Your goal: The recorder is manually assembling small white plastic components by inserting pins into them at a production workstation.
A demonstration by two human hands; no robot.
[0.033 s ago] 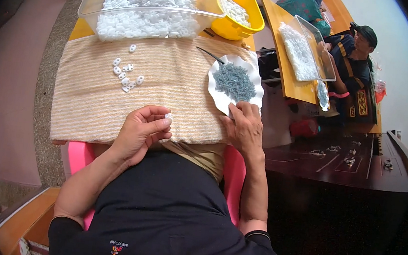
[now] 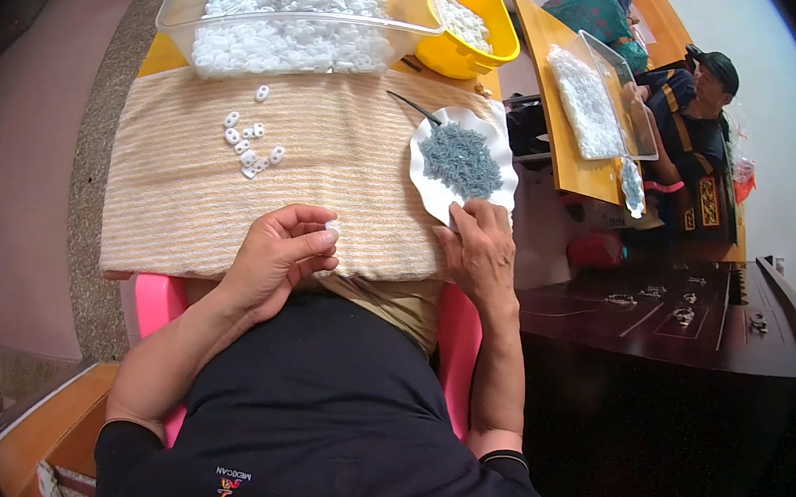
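My left hand [image 2: 283, 254] pinches a small white plastic piece [image 2: 333, 226] between thumb and forefinger, just above the near edge of a striped cloth [image 2: 168, 224]. At the near rim of a white wavy-edged plate [image 2: 428, 193], my right hand [image 2: 482, 246] has its fingers bent and drawn together; what they hold, if anything, is hidden. A heap of small grey-blue pieces [image 2: 463, 161] fills the plate. Several white two-holed pieces [image 2: 247, 157] lie loosely grouped on the cloth to the left.
Beyond the cloth stand a clear bin [image 2: 296, 19] of white pieces and a yellow tub [image 2: 491, 55] with more. A thin dark tool [image 2: 413, 106] rests on the plate's rim. At right, another person [image 2: 693, 115] sits by a wooden table [image 2: 571, 175].
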